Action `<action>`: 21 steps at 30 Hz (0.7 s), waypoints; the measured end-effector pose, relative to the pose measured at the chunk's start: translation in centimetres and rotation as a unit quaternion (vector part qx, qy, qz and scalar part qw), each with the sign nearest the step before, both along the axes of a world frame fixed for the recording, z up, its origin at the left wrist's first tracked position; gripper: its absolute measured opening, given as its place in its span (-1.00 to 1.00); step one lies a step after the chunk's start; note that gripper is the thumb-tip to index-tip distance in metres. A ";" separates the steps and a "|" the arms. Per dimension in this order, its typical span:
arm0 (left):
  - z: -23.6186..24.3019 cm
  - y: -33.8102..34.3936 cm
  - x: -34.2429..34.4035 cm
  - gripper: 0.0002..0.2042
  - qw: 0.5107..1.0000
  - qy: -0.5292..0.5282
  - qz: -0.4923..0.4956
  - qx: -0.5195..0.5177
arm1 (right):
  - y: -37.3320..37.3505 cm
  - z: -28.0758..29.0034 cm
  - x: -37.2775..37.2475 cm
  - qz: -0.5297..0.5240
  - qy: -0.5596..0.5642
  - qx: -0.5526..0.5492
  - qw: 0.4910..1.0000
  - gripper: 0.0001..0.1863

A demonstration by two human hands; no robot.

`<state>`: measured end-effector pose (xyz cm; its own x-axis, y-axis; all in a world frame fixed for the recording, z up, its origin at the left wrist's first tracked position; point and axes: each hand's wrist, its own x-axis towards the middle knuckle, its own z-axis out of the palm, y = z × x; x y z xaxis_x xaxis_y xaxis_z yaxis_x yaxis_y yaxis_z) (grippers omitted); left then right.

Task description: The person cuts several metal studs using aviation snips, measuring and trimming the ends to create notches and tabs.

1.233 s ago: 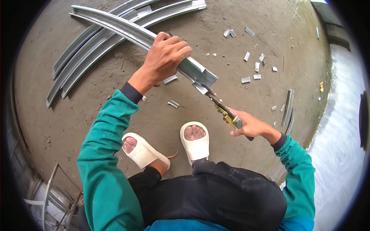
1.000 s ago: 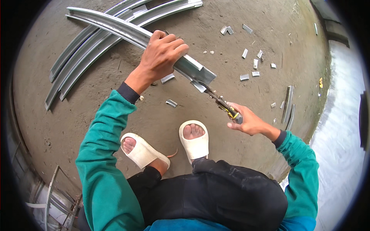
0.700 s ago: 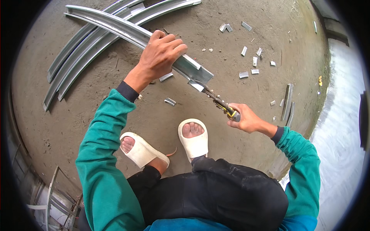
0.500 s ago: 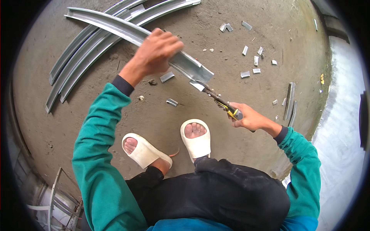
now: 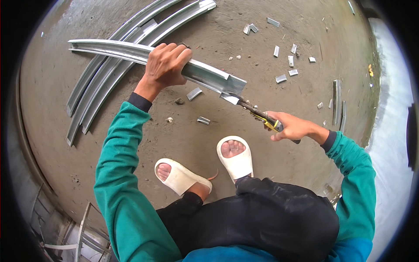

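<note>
My left hand point(image 5: 167, 65) is wrapped round a long galvanized metal channel point(image 5: 209, 75), held above the floor and reaching from upper left to the middle. In my right hand point(image 5: 293, 126) is a pair of tin snips point(image 5: 256, 112) with yellow on the handles, the fingers closed round them. The snips' jaws meet the near edge of the channel's right end. A small flap of metal point(image 5: 229, 98) sticks out there, beside the jaws. How far the blades are closed I cannot tell.
Several more metal channels point(image 5: 102, 94) lie on the concrete floor point(image 5: 244, 48) at the upper left. Small metal offcuts point(image 5: 281, 78) are scattered at the upper right. Two longer pieces point(image 5: 337, 102) lie near the pale right-hand strip. A metal frame point(image 5: 80, 236) stands at lower left.
The channel's far left end has swung downward in the picture, so it lies flatter. Both hands keep their holds, and the snips stay at the channel's right end. The whole view has shifted slightly.
</note>
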<state>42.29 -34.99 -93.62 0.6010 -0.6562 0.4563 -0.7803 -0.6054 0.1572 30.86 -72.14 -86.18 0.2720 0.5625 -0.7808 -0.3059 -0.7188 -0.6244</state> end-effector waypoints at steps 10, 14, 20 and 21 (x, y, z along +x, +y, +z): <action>1.1 0.3 -0.1 -0.70 1.000 0.011 0.005 -0.012 | -0.5 1.6 0.3 0.004 0.059 0.010 0.998 -0.03; 1.5 -0.5 -0.1 -0.66 0.999 0.017 0.005 -0.028 | -1.6 -1.1 -0.6 -0.005 -0.056 0.031 0.998 -0.16; 0.4 -0.5 -1.7 -0.66 0.999 0.043 0.000 -0.013 | -1.5 -1.7 -1.5 -0.008 -0.057 0.011 0.998 -0.44; 0.4 -0.6 -1.9 -0.66 0.999 0.042 0.000 -0.023 | -1.6 -1.8 -1.7 -0.008 -0.051 0.019 0.999 -0.47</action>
